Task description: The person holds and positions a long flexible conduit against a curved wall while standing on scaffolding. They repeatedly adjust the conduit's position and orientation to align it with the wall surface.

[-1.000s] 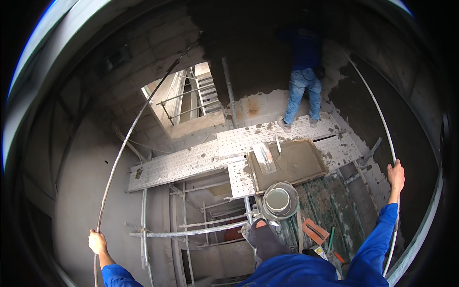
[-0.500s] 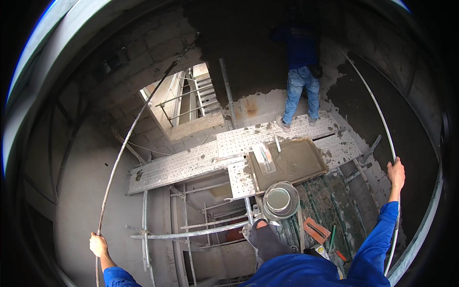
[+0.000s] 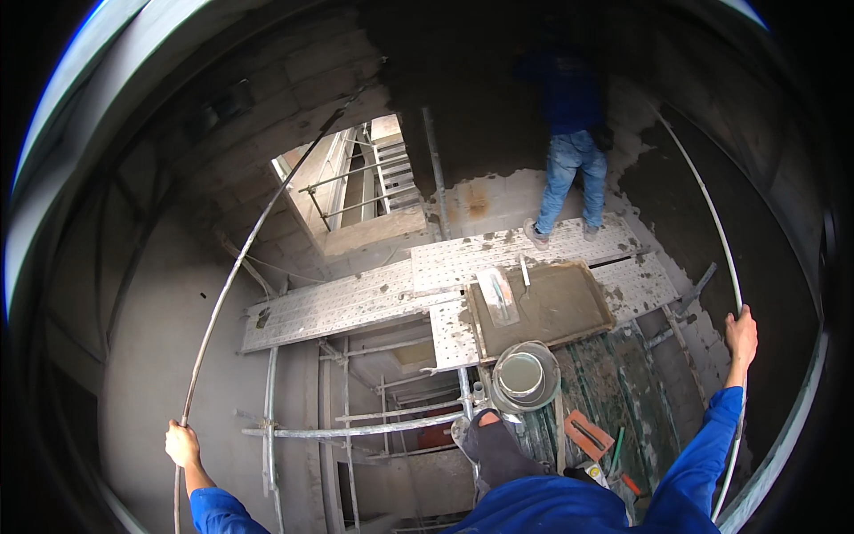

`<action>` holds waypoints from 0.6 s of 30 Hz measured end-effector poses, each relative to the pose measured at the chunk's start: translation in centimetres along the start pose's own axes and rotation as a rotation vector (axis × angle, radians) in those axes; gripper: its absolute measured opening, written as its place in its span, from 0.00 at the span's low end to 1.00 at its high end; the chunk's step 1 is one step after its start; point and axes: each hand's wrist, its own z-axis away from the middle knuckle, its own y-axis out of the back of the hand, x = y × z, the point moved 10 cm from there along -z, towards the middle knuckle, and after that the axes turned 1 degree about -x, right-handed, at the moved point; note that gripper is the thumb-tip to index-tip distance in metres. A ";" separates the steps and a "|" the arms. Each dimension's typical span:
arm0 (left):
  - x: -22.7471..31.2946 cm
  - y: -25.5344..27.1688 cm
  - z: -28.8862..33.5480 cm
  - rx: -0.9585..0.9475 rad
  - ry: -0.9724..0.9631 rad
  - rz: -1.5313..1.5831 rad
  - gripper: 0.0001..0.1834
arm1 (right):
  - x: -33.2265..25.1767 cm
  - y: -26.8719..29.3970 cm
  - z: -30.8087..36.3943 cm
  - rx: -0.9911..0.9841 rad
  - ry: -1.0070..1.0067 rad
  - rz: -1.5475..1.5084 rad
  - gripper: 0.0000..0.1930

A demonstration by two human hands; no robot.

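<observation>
Poles (image 3: 218,307), long and slender, flank a person in blue sleeves, one gripped in each fist. At left, the left hand (image 3: 183,444) has its fingers wrapped around the left pole, which runs up and away across the left edge of a window opening (image 3: 363,178). At right, the right hand (image 3: 741,335) is closed around the right pole (image 3: 717,214), which slants off in view against a wall partly coated in dark plaster.

Between the poles, a co-worker (image 3: 574,98) in a blue top and faded jeans stands on perforated planks (image 3: 347,303), turned toward the dark-coated far wall. Nearer, a shallow tray (image 3: 475,322) holds grey mortar (image 3: 565,303), with a pale flat float (image 3: 498,296) lying at its left side. Just on the near side of the tray sits a round grey tub (image 3: 551,387), a smaller bucket (image 3: 542,372) of pale liquid inside it. On stained greenish boards (image 3: 614,374) to the near right rest an orange float (image 3: 589,435) with a dark handle, a thin green item (image 3: 616,449) and an orange-handled tool (image 3: 631,484). Metal tubes (image 3: 374,432) cross the lower level at near left.
</observation>
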 end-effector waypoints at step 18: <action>-0.1 -1.0 -0.5 -0.022 -0.052 -0.004 0.05 | 0.1 -0.4 -0.5 0.015 0.027 -0.004 0.26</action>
